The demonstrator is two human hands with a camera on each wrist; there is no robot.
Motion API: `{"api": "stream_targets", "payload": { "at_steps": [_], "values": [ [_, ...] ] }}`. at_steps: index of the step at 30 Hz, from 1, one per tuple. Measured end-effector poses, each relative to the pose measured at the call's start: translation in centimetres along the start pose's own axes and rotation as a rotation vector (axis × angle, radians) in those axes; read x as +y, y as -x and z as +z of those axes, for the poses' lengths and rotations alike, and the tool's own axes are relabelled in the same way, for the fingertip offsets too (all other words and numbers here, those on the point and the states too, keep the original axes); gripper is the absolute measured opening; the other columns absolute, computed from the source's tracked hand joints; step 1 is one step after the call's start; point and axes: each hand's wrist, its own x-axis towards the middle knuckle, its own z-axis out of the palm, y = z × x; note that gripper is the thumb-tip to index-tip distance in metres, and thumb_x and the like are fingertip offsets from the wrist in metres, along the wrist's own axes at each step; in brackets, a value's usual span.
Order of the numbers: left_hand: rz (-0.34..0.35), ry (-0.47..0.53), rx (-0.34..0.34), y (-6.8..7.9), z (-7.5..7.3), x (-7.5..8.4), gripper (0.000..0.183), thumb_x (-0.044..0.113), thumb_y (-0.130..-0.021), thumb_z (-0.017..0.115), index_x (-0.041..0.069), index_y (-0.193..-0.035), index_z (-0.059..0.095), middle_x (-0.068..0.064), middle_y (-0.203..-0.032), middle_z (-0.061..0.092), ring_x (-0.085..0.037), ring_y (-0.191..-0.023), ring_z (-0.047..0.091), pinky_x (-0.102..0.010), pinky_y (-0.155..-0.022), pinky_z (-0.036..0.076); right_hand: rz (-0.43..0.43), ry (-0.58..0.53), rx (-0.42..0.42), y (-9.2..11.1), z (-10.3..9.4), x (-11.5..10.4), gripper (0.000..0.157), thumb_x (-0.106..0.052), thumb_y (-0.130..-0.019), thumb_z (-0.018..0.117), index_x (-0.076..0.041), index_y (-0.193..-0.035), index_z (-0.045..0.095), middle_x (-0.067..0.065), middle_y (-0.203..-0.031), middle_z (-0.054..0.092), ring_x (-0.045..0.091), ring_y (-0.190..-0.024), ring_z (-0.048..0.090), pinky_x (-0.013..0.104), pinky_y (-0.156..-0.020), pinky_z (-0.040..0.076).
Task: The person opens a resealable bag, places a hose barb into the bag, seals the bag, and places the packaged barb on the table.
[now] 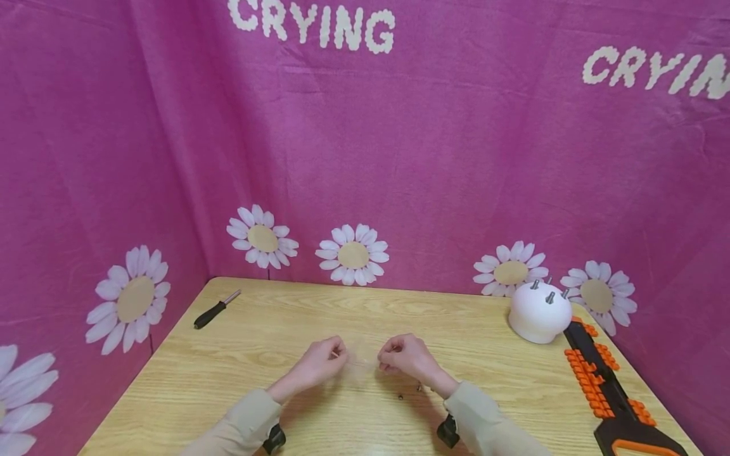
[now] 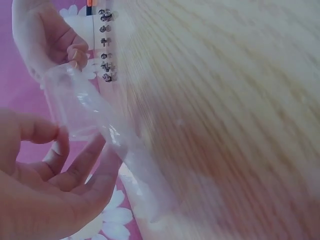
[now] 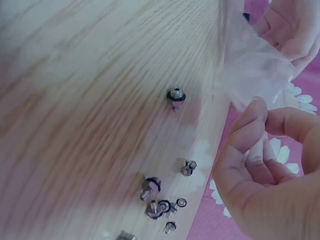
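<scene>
A clear, thin plastic bag stretches between my two hands above the table. My left hand pinches one edge of it between thumb and index finger, the other fingers loosely bent along the film. At the opposite edge, my right hand pinches the plastic with thumb and index fingertip. Small metal fittings with dark rings lie on the wood below the right hand; in the right wrist view one fitting stands apart, and several more cluster around another fitting.
A black-handled screwdriver lies at the table's back left. The back right holds a rounded white object with metal posts on top. Along the right edge runs a black and orange toollike piece. Pink fabric hangs behind the wooden table.
</scene>
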Motion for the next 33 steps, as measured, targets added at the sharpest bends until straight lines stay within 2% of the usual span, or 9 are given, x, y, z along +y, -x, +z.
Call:
{"api": "stream_targets", "payload": {
  "at_steps": [4,7,10,13,18,22,26,29,33],
  "values": [
    [0.069,-0.030,-0.002,-0.1,0.3,0.1,0.014,0.018,-0.097,0.061,0.006,-0.090,0.059,-0.010,-0.093,0.070,-0.022,-0.090,0.064,-0.034,-0.077,0.052,0.014,0.003,0.010,-0.1,0.2,-0.1,0.014,-0.009,-0.089,0.067,0.005,-0.087,0.072,0.011,-0.076,0.075,0.016,-0.069,0.072,0.029,-0.066,0.059],
    [0.093,-0.036,-0.003,-0.2,0.4,0.3,0.025,0.026,-0.096,0.065,0.002,-0.102,0.060,-0.014,-0.104,0.067,-0.027,-0.099,0.063,-0.041,-0.084,0.052,0.019,0.003,0.005,-0.1,0.2,-0.1,0.015,-0.008,-0.089,0.066,0.005,-0.087,0.072,0.011,-0.075,0.075,0.012,-0.067,0.070,0.028,-0.064,0.059],
    [0.112,-0.069,-0.008,0.0,0.6,0.5,0.052,0.032,-0.090,0.072,-0.007,-0.121,0.055,-0.023,-0.120,0.061,-0.037,-0.113,0.057,-0.052,-0.095,0.048,0.019,0.013,-0.002,0.0,0.1,-0.1,0.015,-0.009,-0.090,0.066,0.004,-0.087,0.072,0.010,-0.075,0.075,0.010,-0.065,0.068,0.028,-0.063,0.058],
    [0.135,-0.151,-0.021,0.1,0.9,0.5,0.086,0.037,-0.080,0.081,-0.016,-0.135,0.043,-0.032,-0.133,0.053,-0.045,-0.125,0.051,-0.058,-0.105,0.041,0.015,0.026,-0.007,-0.1,0.0,-0.3,0.016,-0.010,-0.089,0.066,0.004,-0.088,0.073,0.009,-0.074,0.075,0.008,-0.063,0.067,0.026,-0.062,0.056],
    [0.150,-0.279,-0.082,0.1,1.4,0.5,0.120,0.044,-0.067,0.089,-0.018,-0.147,0.024,-0.038,-0.150,0.034,-0.052,-0.141,0.033,-0.059,-0.116,0.030,0.012,-0.002,-0.043,0.0,-0.1,-0.6,0.020,-0.011,-0.089,0.067,0.007,-0.092,0.072,0.011,-0.076,0.075,0.008,-0.065,0.068,0.028,-0.064,0.058],
    [0.152,-0.324,-0.127,0.1,1.5,0.6,0.129,0.046,-0.064,0.091,-0.016,-0.149,0.018,-0.036,-0.157,0.023,-0.052,-0.146,0.023,-0.059,-0.118,0.025,0.014,-0.032,-0.070,0.1,-0.1,-0.8,0.021,-0.011,-0.090,0.066,0.009,-0.094,0.072,0.013,-0.077,0.075,0.009,-0.067,0.069,0.030,-0.067,0.059],
    [0.160,-0.341,-0.157,-0.1,1.5,0.4,0.131,0.047,-0.064,0.091,-0.015,-0.151,0.015,-0.035,-0.158,0.021,-0.050,-0.148,0.022,-0.058,-0.119,0.023,0.014,-0.043,-0.085,0.2,-0.2,-0.9,0.023,-0.011,-0.091,0.065,0.011,-0.094,0.071,0.010,-0.076,0.074,0.007,-0.065,0.066,0.030,-0.066,0.058],
    [0.169,-0.346,-0.165,-0.2,1.5,0.3,0.129,0.046,-0.064,0.090,-0.015,-0.150,0.016,-0.035,-0.157,0.024,-0.049,-0.146,0.026,-0.057,-0.120,0.024,0.019,-0.058,-0.100,0.2,-0.2,-0.8,0.024,-0.011,-0.092,0.065,0.012,-0.095,0.070,0.005,-0.074,0.073,0.005,-0.063,0.064,0.030,-0.066,0.058],
    [0.200,-0.361,-0.136,-0.3,1.5,0.1,0.123,0.044,-0.065,0.090,-0.016,-0.148,0.022,-0.031,-0.145,0.045,-0.043,-0.134,0.045,-0.054,-0.116,0.033,0.029,-0.087,-0.123,0.3,-0.3,-0.6,0.023,-0.010,-0.093,0.064,0.012,-0.096,0.069,0.002,-0.074,0.072,0.006,-0.063,0.063,0.030,-0.067,0.058]
  ]
}}
